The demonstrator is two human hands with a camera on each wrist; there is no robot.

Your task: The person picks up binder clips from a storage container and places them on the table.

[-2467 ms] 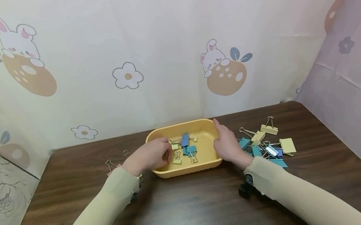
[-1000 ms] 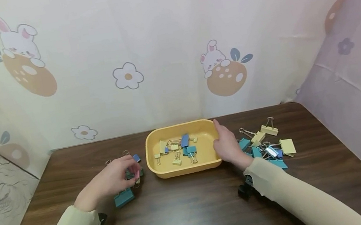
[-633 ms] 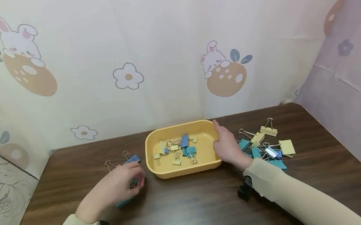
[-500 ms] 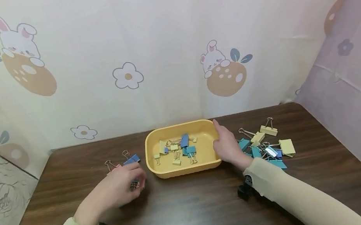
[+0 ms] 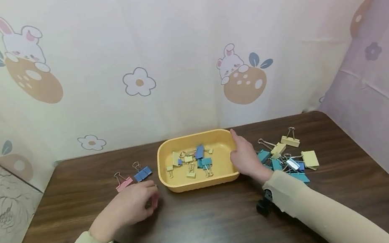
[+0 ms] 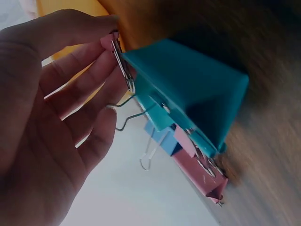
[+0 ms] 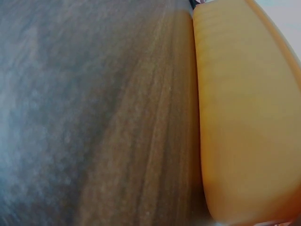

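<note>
In the head view my left hand [image 5: 131, 206] is low over the table, left of a yellow tray [image 5: 200, 185]. The left wrist view shows its thumb and fingertips pinching the metal handle of a binder clip [image 6: 123, 68], whose body is mostly hidden. A large teal binder clip [image 6: 188, 80] is right beside these fingers. Behind the hand lie a pink binder clip [image 5: 124, 184] and a blue one [image 5: 143, 173]. My right hand [image 5: 246, 155] holds the tray's right end, its index finger along the rim. Several yellow, blue and teal binder clips [image 5: 206, 161] lie inside.
Right of the tray, partly behind my right hand, several yellow, teal and blue binder clips [image 5: 293, 167] lie heaped. The dark wooden table [image 5: 211, 229] ends against a patterned curtain [image 5: 183, 97]. The right wrist view shows the tray's outer wall [image 7: 249, 117].
My left hand has gone from inside the tray's left end to the clips on the left, then shifted slightly, covering the teal clip. My right hand stays at the tray.
</note>
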